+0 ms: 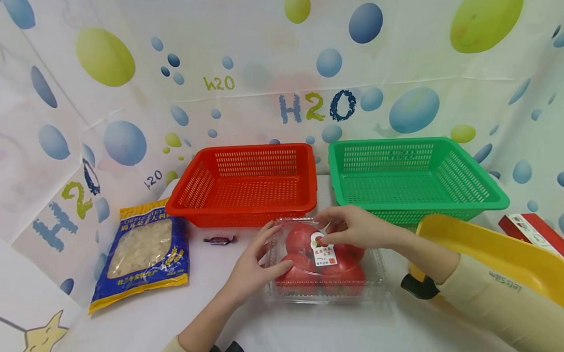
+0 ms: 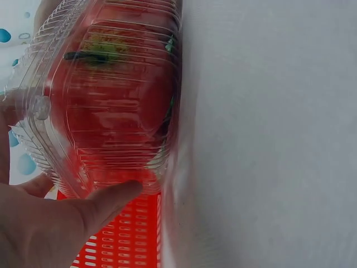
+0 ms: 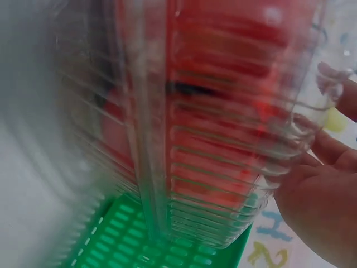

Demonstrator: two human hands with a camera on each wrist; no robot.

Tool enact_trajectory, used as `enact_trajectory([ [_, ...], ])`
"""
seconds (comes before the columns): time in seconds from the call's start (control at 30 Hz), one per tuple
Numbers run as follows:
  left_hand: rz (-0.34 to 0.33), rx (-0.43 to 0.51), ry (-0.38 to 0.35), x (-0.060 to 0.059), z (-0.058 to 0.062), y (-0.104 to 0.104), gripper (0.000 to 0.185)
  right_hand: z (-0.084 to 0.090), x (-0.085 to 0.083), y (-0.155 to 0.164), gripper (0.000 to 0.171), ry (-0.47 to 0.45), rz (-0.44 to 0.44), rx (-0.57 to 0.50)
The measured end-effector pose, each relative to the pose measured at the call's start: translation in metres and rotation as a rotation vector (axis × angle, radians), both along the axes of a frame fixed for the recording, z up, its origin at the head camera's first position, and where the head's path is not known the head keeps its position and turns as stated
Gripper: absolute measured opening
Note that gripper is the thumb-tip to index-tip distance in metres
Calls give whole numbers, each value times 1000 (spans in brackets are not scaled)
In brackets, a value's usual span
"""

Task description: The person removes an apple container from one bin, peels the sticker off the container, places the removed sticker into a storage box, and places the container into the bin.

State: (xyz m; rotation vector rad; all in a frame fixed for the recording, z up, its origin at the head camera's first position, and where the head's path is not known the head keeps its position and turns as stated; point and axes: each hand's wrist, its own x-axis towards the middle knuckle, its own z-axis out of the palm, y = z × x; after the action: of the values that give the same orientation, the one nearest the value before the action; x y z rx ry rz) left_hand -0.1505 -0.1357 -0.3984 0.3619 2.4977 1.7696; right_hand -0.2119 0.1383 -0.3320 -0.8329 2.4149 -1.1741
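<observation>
Both hands are on the clear plastic tomato box [image 1: 326,263], which sits on the white table [image 1: 304,332] just in front of the red basket [image 1: 246,182] and the green basket [image 1: 410,175]. The left hand [image 1: 255,263] has its fingers laid fairly straight against the box's left side and lid, thumb pressed on the near corner, which shows close up in the left wrist view [image 2: 106,204]. The right hand [image 1: 355,228] reaches over the far edge, fingers curled round the top by the sticker [image 1: 323,248]. The box looks like it's flat on the table, so I'd say this is the grab stage, not the lift.

Next move, my guess: squeeze evenly from both sides and raise it level, since that thin shell will flex and the tomatoes inside are heavy. Either basket is right behind it, so it's a short carry over a rim.

Off to the left there's a blue and yellow snack bag [image 1: 144,251] and a small wrapped candy [image 1: 220,240], well out of the way.
</observation>
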Motion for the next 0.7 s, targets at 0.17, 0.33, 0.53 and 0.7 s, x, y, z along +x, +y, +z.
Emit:
enact_trajectory([
  [0.17, 3, -5, -6, 0, 0, 1, 73, 1, 0, -7, 45, 55, -11, 82],
  [0.33, -1, -3, -4, 0, 0, 1, 72, 2, 0, -12, 43, 101, 0, 135],
  [0.53, -2, -7, -6, -1, -1, 1, 72, 5, -4, -17, 28, 83, 8, 178],
  [0.7, 0, -17, -11, -1, 0, 0, 73, 9, -6, -17, 9, 101, 43, 170],
])
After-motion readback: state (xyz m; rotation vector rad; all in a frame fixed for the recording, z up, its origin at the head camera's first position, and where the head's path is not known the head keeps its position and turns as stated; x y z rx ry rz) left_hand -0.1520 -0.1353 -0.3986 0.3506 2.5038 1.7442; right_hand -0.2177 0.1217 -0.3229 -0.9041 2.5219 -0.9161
